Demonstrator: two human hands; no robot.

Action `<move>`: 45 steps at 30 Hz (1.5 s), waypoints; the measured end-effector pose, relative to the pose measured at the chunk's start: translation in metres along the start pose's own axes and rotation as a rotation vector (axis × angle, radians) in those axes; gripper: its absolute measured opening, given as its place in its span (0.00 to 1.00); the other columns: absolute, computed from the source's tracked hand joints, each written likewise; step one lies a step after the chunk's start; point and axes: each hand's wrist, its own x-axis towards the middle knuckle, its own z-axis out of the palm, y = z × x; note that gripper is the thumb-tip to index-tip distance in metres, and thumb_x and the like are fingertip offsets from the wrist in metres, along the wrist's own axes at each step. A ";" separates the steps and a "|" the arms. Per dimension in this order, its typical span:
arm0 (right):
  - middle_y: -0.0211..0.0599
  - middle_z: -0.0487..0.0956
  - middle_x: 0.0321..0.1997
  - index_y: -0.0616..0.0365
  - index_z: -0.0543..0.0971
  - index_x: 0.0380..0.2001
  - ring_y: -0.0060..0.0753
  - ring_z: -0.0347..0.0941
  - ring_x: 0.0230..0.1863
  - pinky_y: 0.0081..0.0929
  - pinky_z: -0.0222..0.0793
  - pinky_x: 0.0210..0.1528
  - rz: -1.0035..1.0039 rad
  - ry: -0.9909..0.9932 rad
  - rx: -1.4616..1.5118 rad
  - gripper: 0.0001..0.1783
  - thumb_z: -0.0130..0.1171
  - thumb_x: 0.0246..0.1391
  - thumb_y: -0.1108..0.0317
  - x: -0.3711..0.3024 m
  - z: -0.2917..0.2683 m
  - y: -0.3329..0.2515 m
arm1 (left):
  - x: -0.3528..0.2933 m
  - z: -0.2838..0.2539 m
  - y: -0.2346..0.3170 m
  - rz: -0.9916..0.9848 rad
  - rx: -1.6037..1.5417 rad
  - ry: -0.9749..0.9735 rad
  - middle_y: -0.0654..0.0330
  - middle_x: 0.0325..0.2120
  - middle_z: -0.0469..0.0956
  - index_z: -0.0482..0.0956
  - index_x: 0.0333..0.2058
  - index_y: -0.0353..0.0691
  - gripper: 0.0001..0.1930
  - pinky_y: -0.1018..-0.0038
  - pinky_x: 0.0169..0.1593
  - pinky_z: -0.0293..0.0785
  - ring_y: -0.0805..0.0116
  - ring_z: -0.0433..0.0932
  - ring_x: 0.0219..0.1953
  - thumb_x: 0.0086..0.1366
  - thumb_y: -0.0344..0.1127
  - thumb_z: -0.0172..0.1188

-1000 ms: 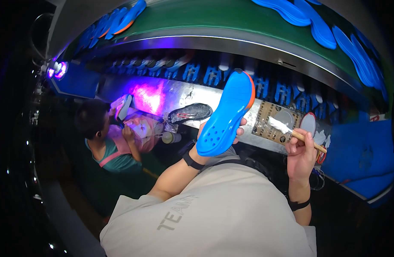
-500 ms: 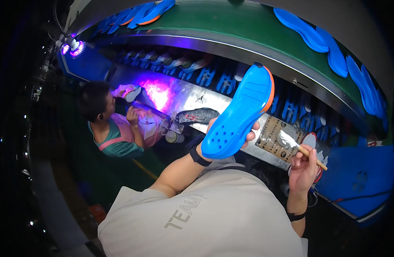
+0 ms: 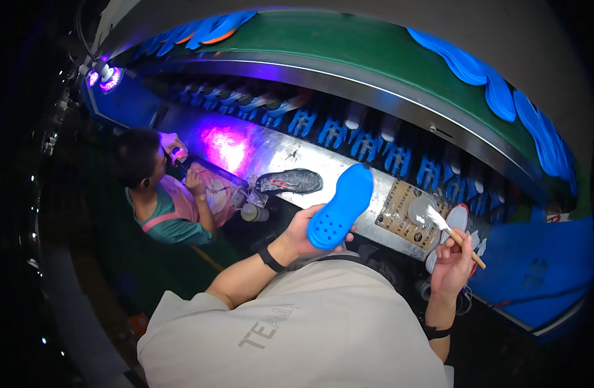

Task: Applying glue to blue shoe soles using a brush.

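My left hand (image 3: 301, 234) grips a blue shoe sole (image 3: 343, 205) near its heel end, the thumb side at its left edge and fingertips showing on the right. Small round holes dot the heel area; the toe points up and away over the metal bench. In my right hand (image 3: 449, 266) is a brush (image 3: 444, 226) with a wooden handle and white bristles, pinched between thumb and fingers. Its bristles appear over or beside a round whitish patch or dish (image 3: 422, 212) on brown cardboard (image 3: 392, 220); contact cannot be told. A shoe with a pale sole and red edge (image 3: 458, 216) lies beside my right hand.
A dark shoe sole (image 3: 289, 182) lies on the metal bench (image 3: 271, 145). Behind it, blue holders (image 3: 364, 146) stand in a row under a green belt (image 3: 349, 45) carrying blue soles (image 3: 452, 57). At left, a person (image 3: 174, 200) sits near purple-lit lamps (image 3: 109, 79).
My left hand has brought the blue sole lower and leftward, turning it so its orange edge no longer shows. My right hand with the brush has shifted slightly down and left.
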 end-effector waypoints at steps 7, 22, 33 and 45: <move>0.29 0.74 0.30 0.67 0.78 0.48 0.18 0.62 0.28 0.20 0.58 0.31 -0.010 0.016 0.004 0.23 0.44 0.76 0.55 -0.002 0.004 0.004 | 0.080 0.139 0.104 0.270 0.485 -0.308 0.39 0.54 0.76 0.65 0.65 0.27 0.39 0.53 0.45 0.86 0.44 0.82 0.50 0.77 0.60 0.32; 0.30 0.75 0.33 0.67 0.78 0.49 0.16 0.62 0.29 0.18 0.58 0.31 -0.039 0.110 -0.138 0.19 0.50 0.74 0.59 0.014 0.001 0.021 | -0.006 0.139 0.459 1.825 2.518 1.767 0.48 0.23 0.83 0.85 0.30 0.35 0.13 0.58 0.36 0.81 0.49 0.85 0.30 0.62 0.38 0.58; 0.27 0.77 0.29 0.63 0.81 0.41 0.15 0.66 0.26 0.16 0.61 0.28 -0.003 0.250 -0.143 0.12 0.55 0.70 0.64 0.043 -0.034 0.041 | -0.083 0.123 0.614 0.993 1.274 0.973 0.55 0.29 0.82 0.80 0.40 0.36 0.10 0.63 0.36 0.84 0.57 0.85 0.34 0.71 0.37 0.55; 0.32 0.81 0.36 0.65 0.79 0.51 0.15 0.68 0.29 0.16 0.64 0.32 0.029 0.119 -0.238 0.13 0.55 0.70 0.68 0.043 -0.064 0.060 | -0.032 0.097 0.278 0.671 0.518 0.207 0.26 0.68 0.56 0.55 0.68 0.20 0.37 0.46 0.60 0.78 0.25 0.60 0.69 0.73 0.47 0.49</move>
